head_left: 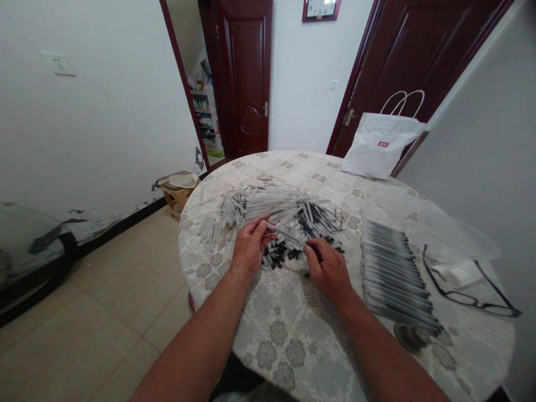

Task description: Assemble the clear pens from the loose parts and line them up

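Note:
A loose heap of white pen barrels and black pen parts (276,212) lies in the middle of a round table with a patterned cloth (285,329). My left hand (250,245) pinches one end of a clear pen barrel (287,234) just above the heap. My right hand (329,269) is closed round the barrel's other end, next to small black caps (280,257). To the right lies a neat row of assembled pens (393,273).
Black-framed glasses (469,290) and a clear plastic bag (444,234) lie at the table's right edge. A white paper bag (383,146) leans at the far side. A small stool (179,190) stands on the tiled floor at the left.

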{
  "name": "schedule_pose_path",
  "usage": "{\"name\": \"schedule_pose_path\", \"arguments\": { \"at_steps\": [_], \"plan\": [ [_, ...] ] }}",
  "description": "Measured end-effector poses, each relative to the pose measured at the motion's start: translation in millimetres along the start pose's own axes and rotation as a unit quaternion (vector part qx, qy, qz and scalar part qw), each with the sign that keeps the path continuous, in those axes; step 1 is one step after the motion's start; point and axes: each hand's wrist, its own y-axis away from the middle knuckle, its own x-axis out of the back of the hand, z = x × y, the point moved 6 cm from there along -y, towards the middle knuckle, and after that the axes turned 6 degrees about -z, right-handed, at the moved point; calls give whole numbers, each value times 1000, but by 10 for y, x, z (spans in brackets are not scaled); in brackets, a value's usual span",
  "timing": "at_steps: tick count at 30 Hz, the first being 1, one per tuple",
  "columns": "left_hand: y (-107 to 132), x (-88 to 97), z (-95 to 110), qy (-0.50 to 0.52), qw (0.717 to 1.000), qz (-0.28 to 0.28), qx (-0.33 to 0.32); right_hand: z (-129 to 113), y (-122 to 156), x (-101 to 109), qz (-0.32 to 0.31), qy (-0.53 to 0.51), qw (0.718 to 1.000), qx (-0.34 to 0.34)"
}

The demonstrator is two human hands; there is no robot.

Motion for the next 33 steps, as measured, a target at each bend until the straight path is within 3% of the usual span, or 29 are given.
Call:
{"name": "schedule_pose_path", "arguments": {
  "at_steps": [8,11,15,17,21,23,26,29,33],
  "plan": [
    [14,-11,-29,6,1000,5,22,-62,8,-43,-11,39,995,89],
    [17,-21,-47,11,999,-2,37,-110,14,-32,-21,17,996,89],
    [19,-12,-50,4,999,-3,38,-42,-6,-42,-51,-81,995,-2],
    [18,-17,-48,-5,999,-11,40,46,-17,-89,-78,-160,981,-75],
    [20,-35,-36,-19,999,-21,44,138,12,-255,-141,-340,903,-221],
    [15,-44,-36,-28,998,-15,47,101,13,-295,-159,-367,883,-245],
    [5,-105,-40,-48,997,-32,45,-19,-57,-249,-173,-294,922,-183],
    [45,-212,-69,-73,990,-90,74,-166,-115,-125,-164,-187,963,-102],
    [119,-270,-48,-85,984,-135,82,-343,-131,116,-167,-37,985,-26]
  ]
}}
